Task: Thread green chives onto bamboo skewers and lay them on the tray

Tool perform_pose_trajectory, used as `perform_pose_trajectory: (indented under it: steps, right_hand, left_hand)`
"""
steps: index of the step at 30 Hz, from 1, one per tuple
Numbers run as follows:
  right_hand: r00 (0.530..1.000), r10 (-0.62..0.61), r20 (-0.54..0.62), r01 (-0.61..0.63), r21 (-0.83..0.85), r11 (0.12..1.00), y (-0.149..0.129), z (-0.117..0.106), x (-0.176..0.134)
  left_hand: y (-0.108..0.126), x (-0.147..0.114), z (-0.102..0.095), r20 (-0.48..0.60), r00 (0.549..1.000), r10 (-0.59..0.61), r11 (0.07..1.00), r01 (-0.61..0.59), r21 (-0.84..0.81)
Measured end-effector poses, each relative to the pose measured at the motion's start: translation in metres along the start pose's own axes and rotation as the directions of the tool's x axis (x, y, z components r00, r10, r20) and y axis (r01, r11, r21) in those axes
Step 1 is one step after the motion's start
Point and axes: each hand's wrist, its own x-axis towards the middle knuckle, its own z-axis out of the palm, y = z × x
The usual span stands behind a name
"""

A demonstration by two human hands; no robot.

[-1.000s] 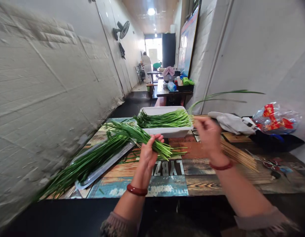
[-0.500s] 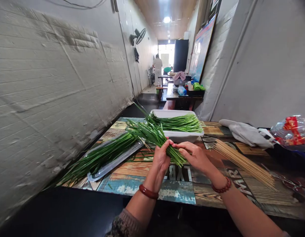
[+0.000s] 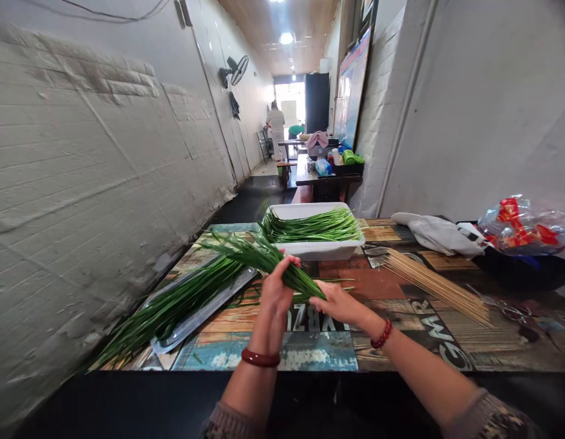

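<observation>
A bunch of garlic chives is held above the table, its leafy tips pointing to the upper left. My left hand is closed around the middle of the bunch. Lower down, my right hand grips the stalk ends, partly hiding them. Beneath the leafy end, more long chives lie across a clear plastic tray and trail off its near left end. Just beyond my hands stands a white tub with cut chives laid lengthwise in it. A few loose stalks lie on the table behind my right hand.
Thin wooden skewers lie to the right on the patterned table. Past them are scissors, a pale cloth and a clear plastic bag with red parts. Farther back, a person stands near another table.
My right hand has moved down from beside my left hand to the stalk ends and closed on them. The view has turned slightly right.
</observation>
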Motion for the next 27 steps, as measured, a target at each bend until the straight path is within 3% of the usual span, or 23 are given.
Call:
perform_pose_trajectory:
  steps: [5,10,12,14,17,18,20,22,24,25,27]
  right_hand:
    - [0.997,-0.005,-0.071,-0.028,-0.467,0.884,0.011,-0.025,-0.006]
    - [0.997,0.030,-0.069,-0.066,-0.632,0.772,0.036,-0.026,-0.006]
    - [0.998,0.042,-0.052,-0.066,-0.633,0.772,0.046,-0.022,-0.010]
    - [0.999,0.018,-0.047,-0.042,-0.607,0.794,0.054,-0.019,-0.015]
    - [0.999,-0.006,-0.051,-0.025,-0.577,0.816,0.063,-0.020,-0.021]
    - [0.999,-0.006,-0.052,-0.025,-0.575,0.818,0.065,-0.021,-0.022]
    - [0.998,-0.018,-0.055,-0.017,-0.573,0.819,0.068,-0.022,-0.021]
    - [0.997,-0.050,-0.053,0.010,-0.579,0.815,0.069,-0.022,-0.019]
    - [0.997,-0.065,-0.049,0.023,-0.591,0.806,0.068,-0.021,-0.015]
    - [0.997,-0.062,-0.051,0.019,-0.598,0.802,0.067,-0.020,-0.013]
    - [0.997,-0.049,-0.062,0.001,-0.609,0.793,0.064,-0.019,-0.012]
  left_hand:
    - [0.042,0.025,-0.020,-0.057,0.994,0.093,0.995,-0.095,-0.033]
    - [0.048,0.035,-0.056,-0.224,0.958,0.178,0.979,-0.149,0.141]
    - [0.053,0.040,-0.075,-0.316,0.892,0.324,0.933,-0.245,0.264]
    - [0.063,0.044,-0.093,-0.345,0.782,0.519,0.827,-0.357,0.435]
    - [0.080,0.045,-0.107,-0.324,0.713,0.621,0.734,-0.384,0.561]
    - [0.084,0.043,-0.107,-0.280,0.689,0.669,0.665,-0.386,0.640]
    - [0.085,0.036,-0.100,-0.083,0.637,0.766,0.412,-0.387,0.825]
    - [0.074,0.028,-0.085,0.220,0.654,0.724,0.100,-0.415,0.904]
    - [0.052,0.022,-0.069,0.481,0.709,0.517,-0.100,-0.508,0.856]
    - [0.038,0.019,-0.062,0.571,0.742,0.351,-0.176,-0.547,0.819]
    - [0.008,0.016,-0.053,0.607,0.793,0.050,-0.314,-0.565,0.763]
